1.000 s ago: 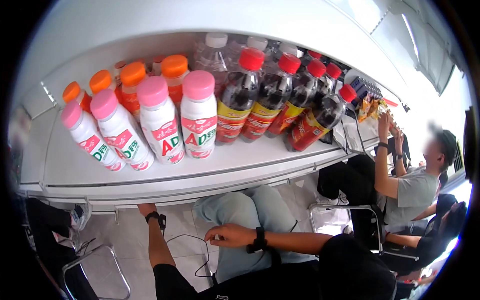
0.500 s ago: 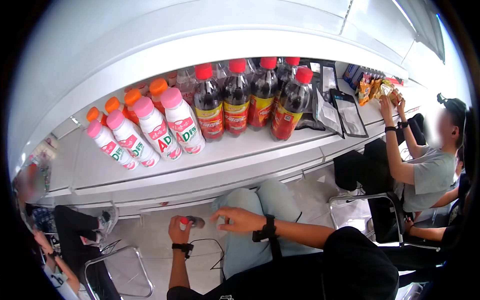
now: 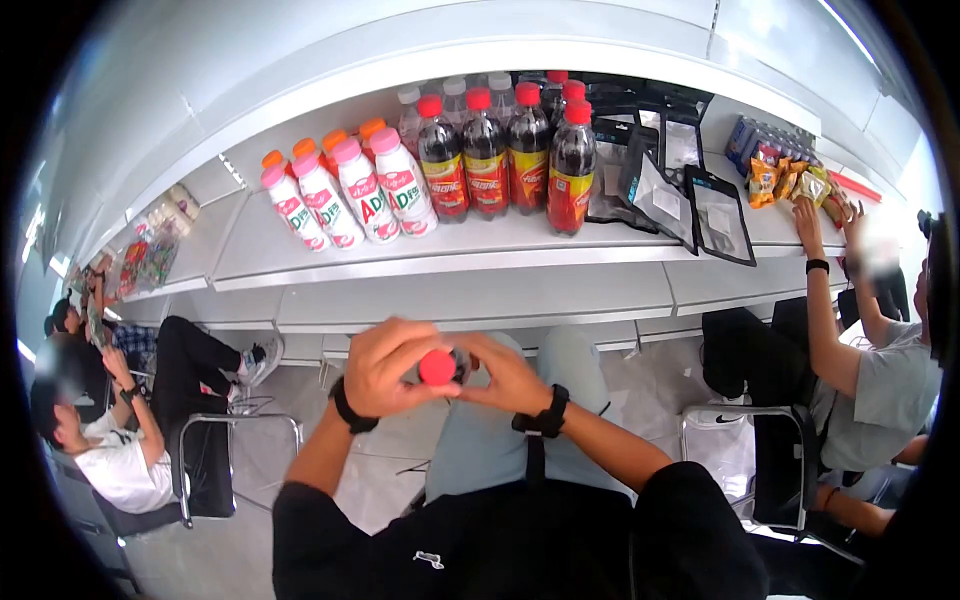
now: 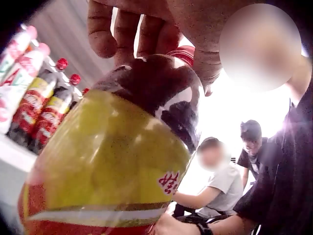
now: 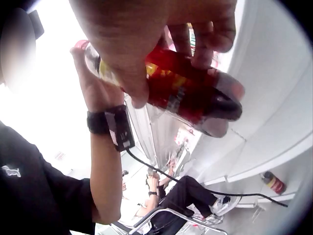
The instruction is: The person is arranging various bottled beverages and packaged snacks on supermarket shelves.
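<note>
Both hands hold one dark soda bottle with a red cap [image 3: 437, 367] in front of the shelf, over the lap. My left hand [image 3: 385, 368] grips it around the cap and neck; in the left wrist view its fingers curl at the neck above the bottle's yellow and red label [image 4: 117, 152]. My right hand [image 3: 503, 375] holds the bottle's body from the other side, and the right wrist view has its thumb and fingers around the red label [image 5: 171, 85] near the base. On the shelf stand similar soda bottles [image 3: 486, 160] in a row.
Pink-capped white bottles [image 3: 360, 190] stand left of the sodas, orange-capped ones behind. Black and clear pouches [image 3: 720, 215] and snack packs [image 3: 765, 182] lie to the right on the shelf [image 3: 450, 255]. Seated people are on both sides; one soda bottle [image 5: 274, 183] stands low down.
The left hand has brought the soda bottle up from below the shelf to the middle, and the right hand has taken hold of its body. The head view has shifted.
</note>
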Tool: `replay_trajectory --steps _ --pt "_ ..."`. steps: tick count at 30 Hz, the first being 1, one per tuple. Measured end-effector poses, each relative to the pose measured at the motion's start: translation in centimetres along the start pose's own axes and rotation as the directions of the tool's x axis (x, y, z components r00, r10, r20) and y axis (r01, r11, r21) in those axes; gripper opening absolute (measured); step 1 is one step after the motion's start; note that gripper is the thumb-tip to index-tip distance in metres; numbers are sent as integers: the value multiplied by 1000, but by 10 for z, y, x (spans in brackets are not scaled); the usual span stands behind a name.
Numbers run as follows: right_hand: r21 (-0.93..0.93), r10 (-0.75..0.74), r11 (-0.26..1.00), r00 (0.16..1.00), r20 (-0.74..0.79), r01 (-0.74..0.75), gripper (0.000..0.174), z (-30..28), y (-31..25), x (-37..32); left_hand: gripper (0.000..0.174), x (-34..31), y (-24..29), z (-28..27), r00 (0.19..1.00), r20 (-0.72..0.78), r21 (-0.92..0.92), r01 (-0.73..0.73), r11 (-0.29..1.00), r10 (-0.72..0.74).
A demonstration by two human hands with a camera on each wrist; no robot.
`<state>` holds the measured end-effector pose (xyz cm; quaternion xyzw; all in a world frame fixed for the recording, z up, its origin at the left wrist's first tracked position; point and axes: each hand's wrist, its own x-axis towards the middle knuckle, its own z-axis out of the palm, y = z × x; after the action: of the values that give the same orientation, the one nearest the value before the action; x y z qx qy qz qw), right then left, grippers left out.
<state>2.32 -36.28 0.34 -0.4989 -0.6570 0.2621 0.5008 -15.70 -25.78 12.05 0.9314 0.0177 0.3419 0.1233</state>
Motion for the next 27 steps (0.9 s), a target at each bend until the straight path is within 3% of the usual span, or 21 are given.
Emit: replay_trajectory --steps 4,6,8,11,14,15,18,19,22,23,26,27 --pt "-117 -61 993 966 -251 32 78 -33 3 5 55 60 -5 3 998 -9 -113 -56 992 55" --pt "-167 -36 986 927 -373 -29 80 -50 10 11 62 76 -11 13 993 -59 -360 75 930 -103" --pt "-206 8 971 880 -475 -120 83 -70 12 21 71 75 -43 46 956 -32 -650 201 733 -291" --pt "-109 82 979 829 -553 -169 82 -96 7 35 76 52 -79 98 949 77 -497 303 813 -307" --pt "-173 -120 985 766 -632 12 77 -100 26 55 75 66 -72 123 939 112 -397 342 852 -325" --pt "-221 -80 972 786 -613 -73 77 -102 24 60 74 72 -68 130 932 116 -375 362 853 -344" --pt "-222 -49 969 791 -610 -112 76 -99 16 78 68 82 -89 157 910 -113 -398 326 858 -398" --pt "-291 -162 956 774 -612 -30 75 -97 22 82 60 85 -90 159 901 -162 -400 312 862 -402" --pt "-227 -98 972 787 -609 -54 74 -95 26 88 61 87 -108 166 924 -208 -227 273 935 -320" --pt "-147 -15 985 808 -589 -89 74 -92 24 85 61 86 -113 171 924 -265 -149 242 959 -275" --pt "-264 -142 964 794 -591 -24 75 -84 45 80 64 91 -108 173 866 -247 -452 294 843 -434" --pt "-284 -150 959 805 -575 -24 77 -83 46 78 65 92 -113 178 857 -271 -433 298 851 -438"
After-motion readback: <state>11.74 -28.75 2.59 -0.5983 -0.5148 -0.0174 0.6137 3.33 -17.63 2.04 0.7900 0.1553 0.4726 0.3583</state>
